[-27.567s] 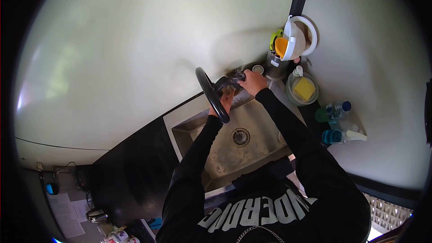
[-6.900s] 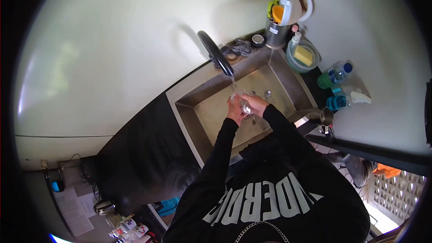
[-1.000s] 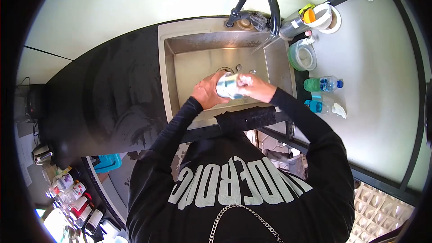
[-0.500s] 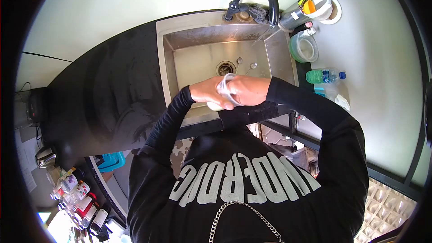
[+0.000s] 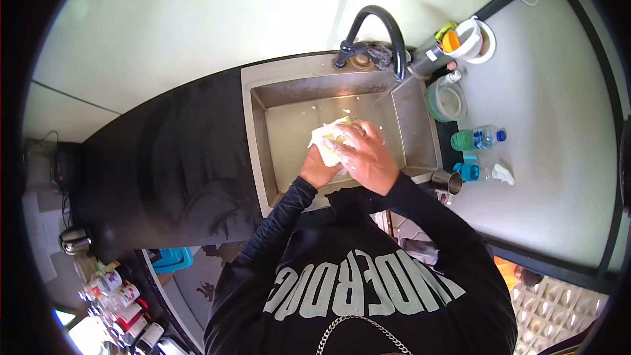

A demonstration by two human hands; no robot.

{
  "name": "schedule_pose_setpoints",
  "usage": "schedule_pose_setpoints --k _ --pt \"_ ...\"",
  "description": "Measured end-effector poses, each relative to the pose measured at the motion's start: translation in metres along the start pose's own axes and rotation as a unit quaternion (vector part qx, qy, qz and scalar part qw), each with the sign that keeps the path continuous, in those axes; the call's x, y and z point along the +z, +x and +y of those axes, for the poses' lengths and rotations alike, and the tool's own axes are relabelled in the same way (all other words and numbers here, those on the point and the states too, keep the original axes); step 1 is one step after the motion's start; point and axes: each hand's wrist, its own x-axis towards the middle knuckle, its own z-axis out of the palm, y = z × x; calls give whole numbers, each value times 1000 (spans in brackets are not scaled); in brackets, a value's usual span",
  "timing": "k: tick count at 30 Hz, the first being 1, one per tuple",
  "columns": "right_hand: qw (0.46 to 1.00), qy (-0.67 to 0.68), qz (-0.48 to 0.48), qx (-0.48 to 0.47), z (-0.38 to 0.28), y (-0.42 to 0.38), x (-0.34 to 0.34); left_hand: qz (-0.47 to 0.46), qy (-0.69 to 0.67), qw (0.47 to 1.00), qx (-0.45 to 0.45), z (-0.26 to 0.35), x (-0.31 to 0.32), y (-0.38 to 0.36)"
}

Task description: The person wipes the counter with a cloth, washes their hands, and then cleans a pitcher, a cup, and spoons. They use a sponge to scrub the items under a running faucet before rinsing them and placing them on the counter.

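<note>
Over the sink [image 5: 289, 138], a pale yellow sponge [image 5: 323, 139] with white suds is held between both hands. My left hand [image 5: 320, 168] is closed around it from below and the left, with its fingers mostly hidden. From the right, my right hand [image 5: 373, 159] presses bent fingers onto the sponge, foam showing on the fingertips. Whether something lies inside the sponge I cannot make out. The hands cover the sink's drain. A curved black faucet [image 5: 389, 16] rises at the back rim, and small white foam spots dot the basin floor.
Right of the sink stand a clear tub [image 5: 447, 102], a plastic bottle with green liquid [image 5: 478, 138], a blue-capped bottle [image 5: 465, 171] and a metal cup [image 5: 448, 182]. A grey cylinder [image 5: 430, 59] sits behind them. Dark wet countertop [image 5: 171, 151] extends left. Several bottles [image 5: 121, 299] stand lower left.
A clear plastic cup seen between the hands is no longer visible, and the sponge now shows plainly. My right hand has turned to lie over it. The view has shifted, bringing the metal cup into sight.
</note>
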Motion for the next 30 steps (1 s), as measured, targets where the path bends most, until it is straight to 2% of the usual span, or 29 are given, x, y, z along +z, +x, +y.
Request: schedule_pose_setpoints --k 2,3,4,5,6,7,8,10,12,14,15,16,18,19,20,22,23,24,25,26,27,28,29,30 --pt "999 13 47 8 -2 -7 9 31 -69 996 -53 15 -2 2" --pt "993 62 66 80 -8 -16 13 102 -56 993 -29 21 6 0" --pt "979 111 83 151 -13 -24 17 101 -55 993 -28 31 12 0" --pt "969 116 149 158 -14 -31 23 143 -63 987 -27 41 17 -1" --pt "969 116 150 160 -16 -34 27 186 -71 980 -26 46 20 -3" --pt "938 179 159 251 -17 -38 29 169 -120 975 -82 43 26 -7" --pt "894 239 166 340 -20 -41 31 166 -120 975 -85 44 30 -9" --pt "884 250 181 351 -24 -41 30 217 -144 959 -110 47 35 -9" --pt "895 169 244 333 -25 -45 34 221 -160 956 -107 50 40 -7" --pt "826 259 323 383 -16 -44 40 261 -204 940 -79 52 45 -7" --pt "790 288 326 432 -10 -47 40 248 -220 940 -77 61 43 -8" --pt "768 324 292 469 1 -47 41 247 -220 941 -76 69 40 -8" --pt "733 438 112 509 18 -48 14 123 -245 962 19 78 35 -12" --pt "662 543 44 515 35 -51 7 82 -130 988 29 69 24 -11" --pt "549 659 40 513 49 -52 5 75 -129 988 32 66 10 -7" --pt "530 698 -77 474 72 -50 -7 -138 -89 980 114 73 -18 6" --pt "558 663 -117 485 76 -50 1 -245 -62 967 31 84 -30 7" --pt "585 623 -154 495 82 -46 11 -254 -58 965 45 91 -31 11" --pt "632 602 -191 450 78 -35 5 -309 50 950 -18 98 -31 14" --pt "749 500 -227 370 77 -27 -5 -354 159 918 -80 102 -31 18" --pt "799 437 -259 322 79 -21 -2 -359 167 916 -67 100 -29 15" --pt "839 370 -292 272 79 -15 0 -290 34 956 -32 89 -26 10" --pt "842 369 -280 277 74 -14 4 -219 -103 970 -1 77 -23 8" --pt "924 264 -230 154 62 -15 8 -228 -97 969 3 61 -19 13"
